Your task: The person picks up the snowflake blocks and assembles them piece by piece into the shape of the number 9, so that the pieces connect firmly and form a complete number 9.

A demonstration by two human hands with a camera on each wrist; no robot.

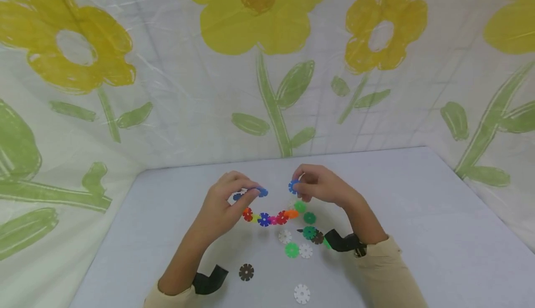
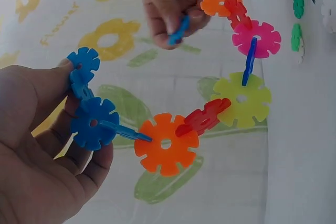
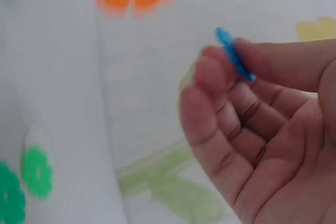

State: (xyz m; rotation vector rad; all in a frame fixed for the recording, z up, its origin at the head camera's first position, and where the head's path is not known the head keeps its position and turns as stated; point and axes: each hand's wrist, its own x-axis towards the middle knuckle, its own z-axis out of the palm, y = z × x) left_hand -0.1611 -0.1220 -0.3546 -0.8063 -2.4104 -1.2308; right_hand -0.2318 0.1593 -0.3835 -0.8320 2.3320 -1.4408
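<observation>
Slotted plastic snowflake discs are joined into a curved chain (image 2: 166, 156) of blue, orange, red, yellow and pink pieces. My left hand (image 1: 223, 203) holds its blue end, pinching the end disc (image 2: 86, 61) between thumb and fingers. The chain runs from there towards the right, ending in an orange disc (image 1: 291, 213). Between right thumb and index finger I pinch a single blue disc (image 3: 235, 56), seen nearly edge-on in the right wrist view. My right hand (image 1: 326, 185) is level with the left, a gap apart, and its disc does not touch the blue end.
On the pale table (image 1: 167, 247) lie loose discs: a brown one (image 1: 246, 272) and a white one (image 1: 302, 294) near the front. Green, white and brown discs (image 1: 292, 250) cluster below the right hand. A flower-printed curtain (image 1: 188, 89) stands behind the table.
</observation>
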